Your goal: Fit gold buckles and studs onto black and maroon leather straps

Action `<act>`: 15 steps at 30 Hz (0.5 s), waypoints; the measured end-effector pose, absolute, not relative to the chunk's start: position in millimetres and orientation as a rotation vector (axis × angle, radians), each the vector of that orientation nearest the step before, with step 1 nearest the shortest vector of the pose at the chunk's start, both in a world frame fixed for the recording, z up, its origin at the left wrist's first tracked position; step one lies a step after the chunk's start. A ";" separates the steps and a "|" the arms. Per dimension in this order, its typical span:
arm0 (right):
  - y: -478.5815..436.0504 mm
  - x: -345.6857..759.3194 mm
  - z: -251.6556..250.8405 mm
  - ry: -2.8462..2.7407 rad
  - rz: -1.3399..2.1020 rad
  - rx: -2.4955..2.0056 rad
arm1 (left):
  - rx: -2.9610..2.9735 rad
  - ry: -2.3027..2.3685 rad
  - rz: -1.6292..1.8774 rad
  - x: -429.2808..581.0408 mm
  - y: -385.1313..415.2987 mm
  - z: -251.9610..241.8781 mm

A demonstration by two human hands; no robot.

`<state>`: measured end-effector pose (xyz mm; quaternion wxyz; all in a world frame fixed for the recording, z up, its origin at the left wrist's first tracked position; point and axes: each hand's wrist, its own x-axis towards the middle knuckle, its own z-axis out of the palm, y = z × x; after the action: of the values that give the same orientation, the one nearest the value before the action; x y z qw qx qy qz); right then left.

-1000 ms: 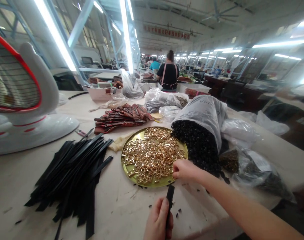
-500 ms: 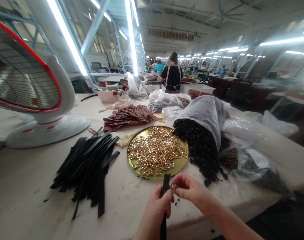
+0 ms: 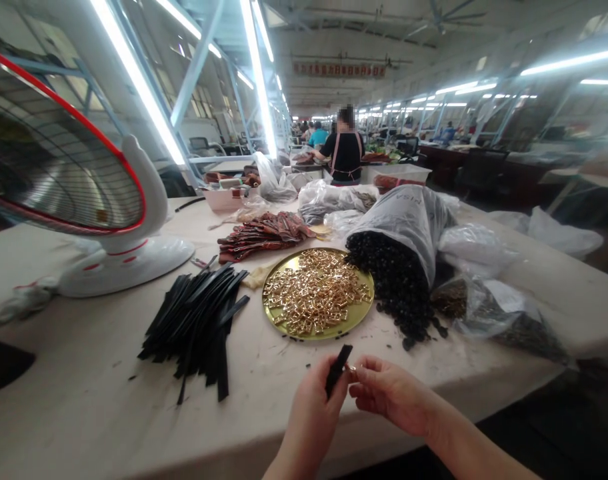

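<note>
My left hand (image 3: 315, 397) is closed around a black strap (image 3: 340, 363), whose end sticks up above the fingers. Beside it, my right hand (image 3: 391, 395) pinches a small gold-coloured buckle (image 3: 353, 371) against or close to the strap's edge; fingers partly hide it, so I cannot tell whether it touches. Just beyond both hands lies a round gold tray (image 3: 351, 323) heaped with gold buckles (image 3: 317, 290). To the left of the tray is a fanned pile of black straps (image 3: 197, 323). Small black pieces (image 3: 397, 287) spill from a plastic bag (image 3: 418, 213) at the tray's right.
A white fan (image 3: 127, 267) with a red rim stands at the left. Behind the tray lie reddish-brown leather strips (image 3: 267, 235). Another clear bag (image 3: 504, 313) rests near the right edge of the table (image 3: 184, 433). A person (image 3: 347, 150) in black stands farther back.
The view has shifted a little, with the fan and black straps now farther right. The strap in my left hand leans more to the right, and my right hand stays beside it.
</note>
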<state>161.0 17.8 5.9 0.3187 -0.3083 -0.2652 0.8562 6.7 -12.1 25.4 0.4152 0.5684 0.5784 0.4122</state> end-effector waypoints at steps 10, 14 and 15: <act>18.2 153.1 6.5 -0.875 1.770 -0.891 | 1.213 1.319 0.888 20.7 -18.9 -1.1; 12.1 148.3 5.3 -1.105 1.720 -0.972 | 1.456 1.390 0.856 17.5 -18.9 7.3; 10.5 146.3 4.8 -1.107 1.724 -0.969 | 1.475 1.406 0.864 16.9 -18.0 8.4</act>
<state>146.3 10.5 4.8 0.4237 -0.3872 -0.4425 0.6890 16.9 -18.0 8.4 0.4478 0.5958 0.5681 0.3489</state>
